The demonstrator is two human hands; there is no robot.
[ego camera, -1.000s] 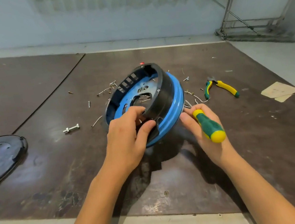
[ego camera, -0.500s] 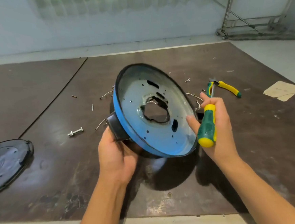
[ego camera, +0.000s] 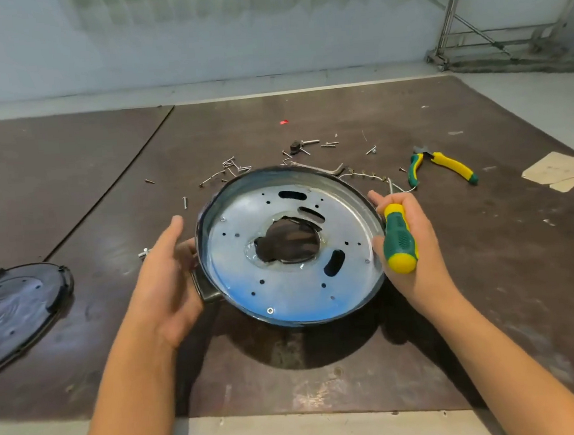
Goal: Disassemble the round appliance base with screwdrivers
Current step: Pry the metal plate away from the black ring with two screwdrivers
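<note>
Round appliance base (ego camera: 294, 285) is resting on the surface (ego camera: 489, 270), metal plate up. Left hand (ego camera: 166, 278) is lying loose, fingers straight, at its left rim; right hand (ego camera: 418, 251) is gripping the screwdriver (ego camera: 399, 239), tip hidden. Screws (ego camera: 270, 310) are showing in the plate: I'd be pinning the rim firm & seating the tip square. Loose screws (ego camera: 233, 166), pliers (ego camera: 443, 167), black cover (ego camera: 18, 307) are lying round; metal rack (ego camera: 490, 29) is standing far right.

To your right on the table (ego camera: 489, 270) lie green-and-yellow pliers (ego camera: 448, 164), then a torn cardboard scrap (ego camera: 558, 170) (a metal frame (ego camera: 506, 57) stands beyond, against the wall).
</note>
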